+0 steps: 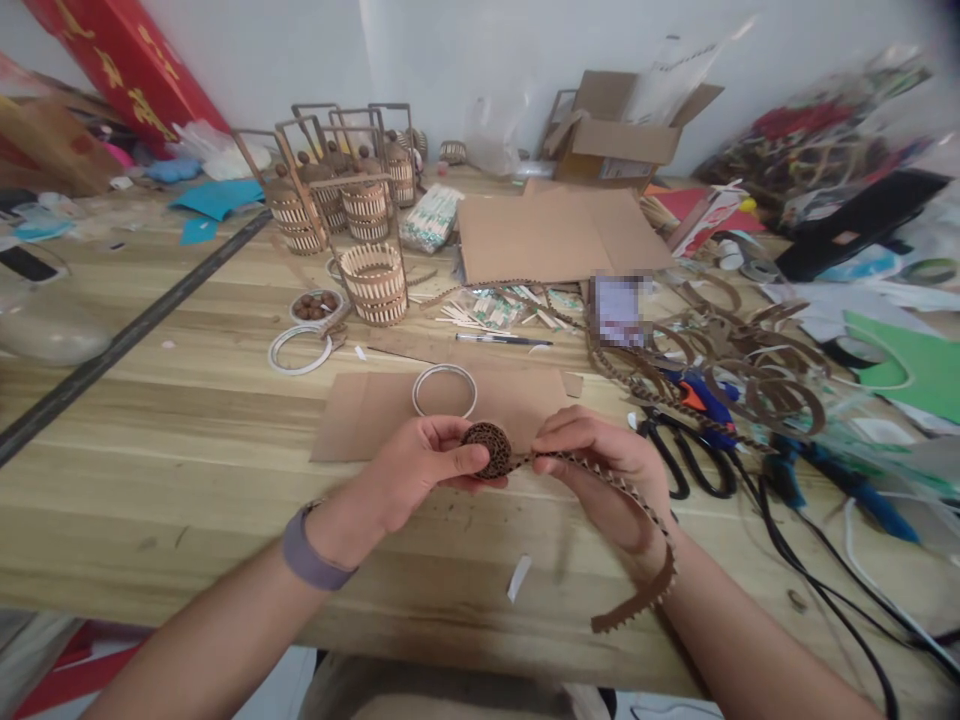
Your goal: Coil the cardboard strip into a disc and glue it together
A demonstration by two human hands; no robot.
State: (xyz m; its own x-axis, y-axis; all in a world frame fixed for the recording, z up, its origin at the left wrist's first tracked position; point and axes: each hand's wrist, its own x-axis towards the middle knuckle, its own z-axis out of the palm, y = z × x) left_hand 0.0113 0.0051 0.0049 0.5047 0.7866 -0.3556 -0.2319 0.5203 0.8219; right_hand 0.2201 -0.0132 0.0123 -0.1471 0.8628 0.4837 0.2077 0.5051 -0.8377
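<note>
Between the thumb and fingers of my left hand (424, 465) is a tightly wound coil of corrugated cardboard (491, 450), its spiral side facing up. From the coil a corrugated cardboard strip (641, 590) runs to the right. My right hand (604, 465) pinches this strip close to the coil; its loose end curves down past my right wrist. Both hands are above the table's front part, by a flat cardboard sheet (352, 410). Just beyond my left fingers a white ring (444, 414) rests on that sheet.
Several small lantern-like baskets (373, 285) stand at the back left. Loose cardboard strips (772, 370), black-handled scissors (679, 460) and a blue glue gun (705, 405) with cables crowd the right. A pen (502, 340) lies beyond the sheet; a dark metal bar (142, 330) crosses the left.
</note>
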